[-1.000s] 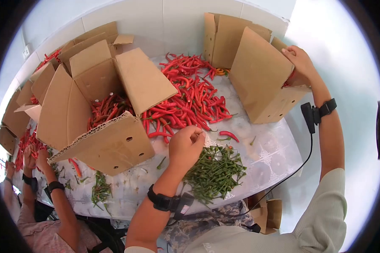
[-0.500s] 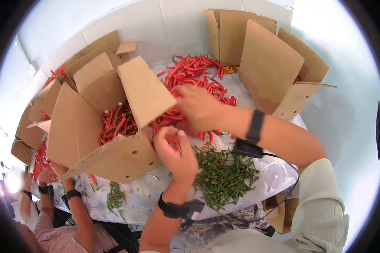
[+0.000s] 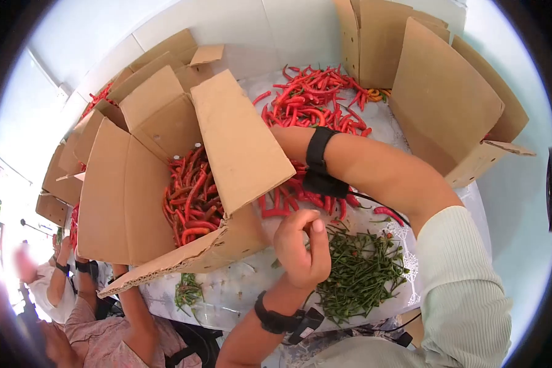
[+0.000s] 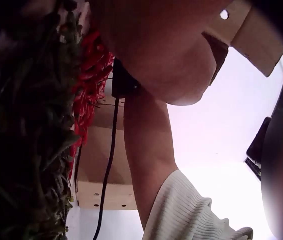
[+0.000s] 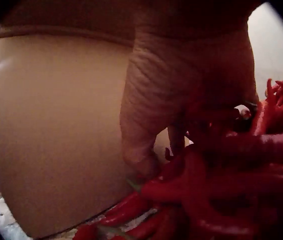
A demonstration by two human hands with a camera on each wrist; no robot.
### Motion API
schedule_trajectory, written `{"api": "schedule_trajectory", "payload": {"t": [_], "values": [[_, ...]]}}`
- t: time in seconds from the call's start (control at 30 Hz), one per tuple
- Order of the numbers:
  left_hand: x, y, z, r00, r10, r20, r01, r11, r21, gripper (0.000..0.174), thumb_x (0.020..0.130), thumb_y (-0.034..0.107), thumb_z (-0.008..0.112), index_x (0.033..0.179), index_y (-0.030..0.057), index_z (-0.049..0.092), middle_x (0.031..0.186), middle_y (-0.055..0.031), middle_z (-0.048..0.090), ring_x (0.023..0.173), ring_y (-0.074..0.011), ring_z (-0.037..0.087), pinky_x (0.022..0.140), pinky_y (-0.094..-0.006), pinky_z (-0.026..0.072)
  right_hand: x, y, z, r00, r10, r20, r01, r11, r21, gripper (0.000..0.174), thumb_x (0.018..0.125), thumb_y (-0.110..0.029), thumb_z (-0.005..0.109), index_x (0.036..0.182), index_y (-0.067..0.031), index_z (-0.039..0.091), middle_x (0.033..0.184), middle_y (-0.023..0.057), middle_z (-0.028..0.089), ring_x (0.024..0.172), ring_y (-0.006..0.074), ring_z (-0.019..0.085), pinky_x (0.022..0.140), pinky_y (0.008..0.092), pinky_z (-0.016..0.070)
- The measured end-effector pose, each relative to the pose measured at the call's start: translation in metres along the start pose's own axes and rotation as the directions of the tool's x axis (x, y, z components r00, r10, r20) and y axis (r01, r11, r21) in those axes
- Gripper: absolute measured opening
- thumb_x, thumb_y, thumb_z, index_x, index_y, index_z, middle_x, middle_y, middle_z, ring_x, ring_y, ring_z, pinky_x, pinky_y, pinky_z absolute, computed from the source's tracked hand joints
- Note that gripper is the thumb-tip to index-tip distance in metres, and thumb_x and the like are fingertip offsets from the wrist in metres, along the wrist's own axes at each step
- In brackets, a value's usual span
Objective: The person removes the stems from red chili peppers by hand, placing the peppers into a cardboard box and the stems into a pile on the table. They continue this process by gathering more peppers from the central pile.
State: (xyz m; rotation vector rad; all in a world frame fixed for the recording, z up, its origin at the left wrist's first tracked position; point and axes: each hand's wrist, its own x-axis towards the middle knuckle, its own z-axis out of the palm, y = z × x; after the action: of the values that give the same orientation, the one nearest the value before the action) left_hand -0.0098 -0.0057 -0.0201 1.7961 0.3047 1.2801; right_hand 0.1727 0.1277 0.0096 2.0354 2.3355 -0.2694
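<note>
My left hand (image 3: 303, 248) hovers at the edge of a heap of green chilli stems (image 3: 365, 270), its fingers loosely curled, thumb beside the index finger, nothing visible between them. My right arm stretches across the red chilli heap (image 3: 315, 95) on the table. In the head view a cardboard flap hides the right hand. The right wrist view shows that right hand (image 5: 166, 90) reaching down beside a cardboard box wall (image 5: 61, 130), fingers curled among red chillies (image 5: 216, 185), which partly cover the fingertips.
An open cardboard box (image 3: 113, 196) holding darker red chillies (image 3: 193, 196) stands left of my hands. Another tall box (image 3: 444, 92) is at the right, with a few orange chillies (image 3: 377, 95) nearby. A single chilli (image 3: 389, 214) lies near the stems. Other people work at the far left.
My right hand has left the right-hand box, crossed to the chilli heap and gone behind the left box's flap. The left hand stays near the stems. The head view has shifted.
</note>
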Motion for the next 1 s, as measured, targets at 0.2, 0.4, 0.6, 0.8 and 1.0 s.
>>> {"api": "schedule_trajectory", "payload": {"t": [0.2,0.4,0.6,0.8,1.0], "values": [[0.005,-0.005,-0.003,0.987,-0.145,-0.071,0.141,0.989,-0.052,0.012,0.092,0.006,0.055,0.099,-0.0034,0.058,0.086,-0.0107,0.059,0.068,-0.0164,0.055,0.062,-0.0308,0.0455,-0.026,-0.004,-0.008,0.960,0.004,0.282,-0.005,1.000,0.002,0.053,0.071,-0.039,0.064,0.123,-0.0252,0.064,0.136,0.0067,0.055,0.130,0.0346,0.043,0.088,0.0624,0.0424],[0.016,0.014,-0.001,0.975,-0.042,-0.217,0.008,0.987,-0.158,0.015,0.099,0.009,0.041,0.110,0.0002,0.046,0.070,-0.0044,0.051,0.060,-0.0074,0.042,0.056,-0.0208,0.0357,-0.122,-0.028,-0.033,0.992,0.125,-0.011,-0.124,0.974,-0.192,0.043,0.069,-0.028,0.070,0.112,-0.0213,0.070,0.128,0.0056,0.055,0.129,0.0287,0.040,0.100,0.0585,0.0348],[0.018,0.019,-0.004,0.967,0.025,-0.253,-0.066,0.986,-0.154,0.020,0.099,0.014,0.039,0.112,0.0009,0.046,0.070,-0.0039,0.051,0.060,-0.0068,0.040,0.055,-0.0197,0.0333,-0.170,-0.046,-0.030,0.896,0.034,-0.443,-0.091,0.990,-0.107,0.032,0.065,-0.012,0.070,0.097,-0.0120,0.071,0.105,0.0093,0.061,0.105,0.0314,0.055,0.085,0.0457,0.0464],[0.019,0.017,-0.008,0.968,0.015,-0.251,-0.060,0.983,-0.172,0.020,0.100,0.017,0.039,0.112,0.0022,0.047,0.068,-0.0025,0.050,0.059,-0.0063,0.038,0.053,-0.0191,0.0316,-0.186,-0.076,0.025,0.966,-0.065,-0.250,0.092,0.991,0.095,0.021,0.067,-0.011,0.069,0.088,-0.0099,0.069,0.092,0.0072,0.062,0.100,0.0269,0.058,0.080,0.0422,0.0458],[0.021,0.012,-0.010,0.971,-0.091,-0.222,0.039,0.973,-0.227,0.016,0.097,0.011,0.046,0.111,0.0022,0.048,0.075,-0.0026,0.051,0.063,-0.0065,0.041,0.057,-0.0198,0.0349,-0.222,-0.058,0.028,0.899,0.147,-0.413,-0.109,0.988,0.113,0.026,0.063,-0.005,0.070,0.088,-0.0106,0.068,0.087,0.0055,0.065,0.097,0.0266,0.058,0.082,0.0406,0.0430]]}}
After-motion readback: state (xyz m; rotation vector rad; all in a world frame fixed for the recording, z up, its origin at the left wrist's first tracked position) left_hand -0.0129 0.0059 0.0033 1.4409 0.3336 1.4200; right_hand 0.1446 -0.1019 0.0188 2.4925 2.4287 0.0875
